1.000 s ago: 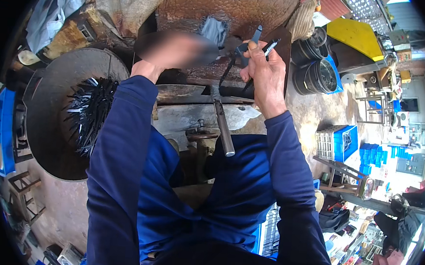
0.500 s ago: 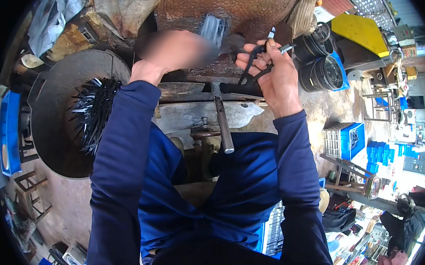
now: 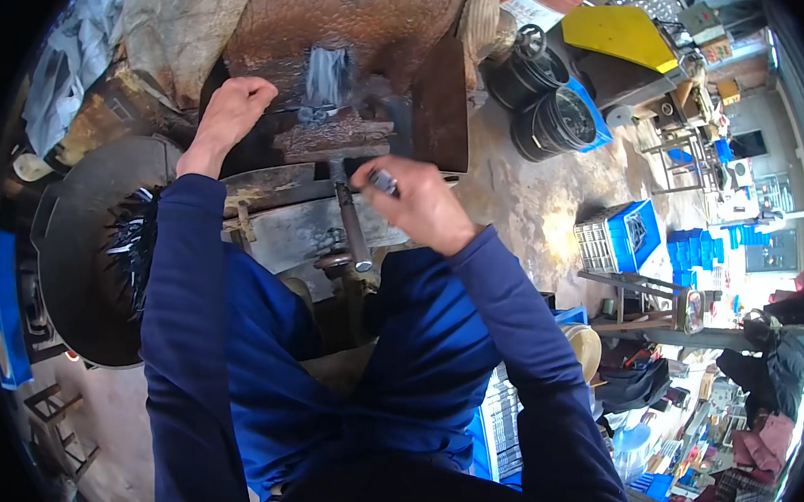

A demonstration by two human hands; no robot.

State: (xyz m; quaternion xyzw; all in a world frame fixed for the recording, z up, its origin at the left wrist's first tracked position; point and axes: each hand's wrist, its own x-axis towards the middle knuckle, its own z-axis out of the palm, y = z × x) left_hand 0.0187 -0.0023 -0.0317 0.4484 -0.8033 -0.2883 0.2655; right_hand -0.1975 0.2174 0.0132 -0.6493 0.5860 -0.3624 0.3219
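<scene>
Black-and-silver piece [image 3: 384, 183] sits in right hand [image 3: 422, 204], just right of metal bar [image 3: 354, 226]; grip's pinching it. Could slip if surface is oily, I'd guess; knuckles might clip bar if hand drifts left. Right wrist angled inward, back up. Left hand [image 3: 229, 116] fisted beside grey streaked patch [image 3: 328, 78], nothing visible inside.

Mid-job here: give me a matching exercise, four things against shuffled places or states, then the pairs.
1. Bare right hand
2. Long grey metal rod
3. Bundled thin black strips
4. Flat yellow angular panel

A. In the large round dark bin
B. Upper right, above two round black buckets
C. Closed around a small grey-ended piece
D. Pointing toward the gap between blue-trousered legs

Pairs: 1-C; 2-D; 3-A; 4-B
</scene>
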